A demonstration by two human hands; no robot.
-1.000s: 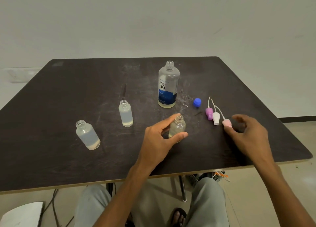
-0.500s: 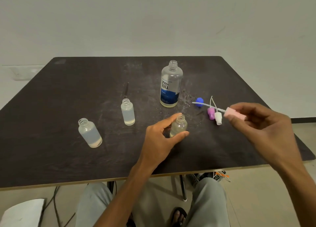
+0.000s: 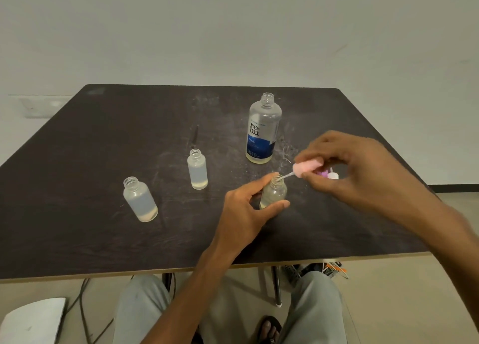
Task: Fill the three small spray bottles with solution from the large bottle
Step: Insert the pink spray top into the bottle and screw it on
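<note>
Up close, the right hand (image 3: pixel 347 167) pinches a soft-pink spray cap (image 3: pixel 307 168) between thumb and fingers (image 3: pixel 311 153), its thin clear tube slanting down-left with the tip at the open mouth of a small clear bottle (image 3: pixel 273 192). The left hand (image 3: pixel 243 214) clasps that upright, rounded bottle with thumb and forefinger on the dark, scuffed bench (image 3: pixel 103 240). Two more cylindrical plastic bottles stand uncapped to the left, one near (image 3: pixel 197 169), one farther (image 3: pixel 140 199), each with a little pale liquid. Behind stands the tall large bottle (image 3: pixel 263 129), open-necked, blue-labelled, nearly empty.
</note>
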